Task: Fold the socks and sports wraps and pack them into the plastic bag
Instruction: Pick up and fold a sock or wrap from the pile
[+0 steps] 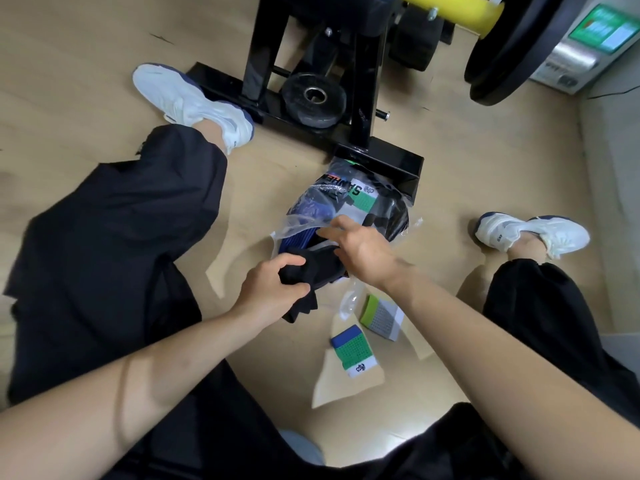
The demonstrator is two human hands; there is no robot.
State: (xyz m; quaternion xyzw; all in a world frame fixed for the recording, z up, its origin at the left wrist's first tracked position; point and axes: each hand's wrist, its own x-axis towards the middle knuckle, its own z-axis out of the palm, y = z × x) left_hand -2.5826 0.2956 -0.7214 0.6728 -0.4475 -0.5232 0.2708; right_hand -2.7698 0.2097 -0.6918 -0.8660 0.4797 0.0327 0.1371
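Now left hand (273, 289) grips black wrap (311, 271), right hand (360, 247) holds plastic bag (346, 202)

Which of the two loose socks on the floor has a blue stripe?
The nearer sock, banded blue, green and white; the farther sock is lime and grey.

Wide-angle head view under even, fairly bright overhead indoor light. Soft-edged shadows lie across the lower part of the wooden floor (450, 150), with paler patches between them. White glare streaks the plastic bag (304, 225); the black metal frame (381, 161) shows a dull sheen. Barrel distortion bends the edges; the green-screened machine (595, 32) at upper right is soft, and the right hand (360, 251) slightly motion-blurred
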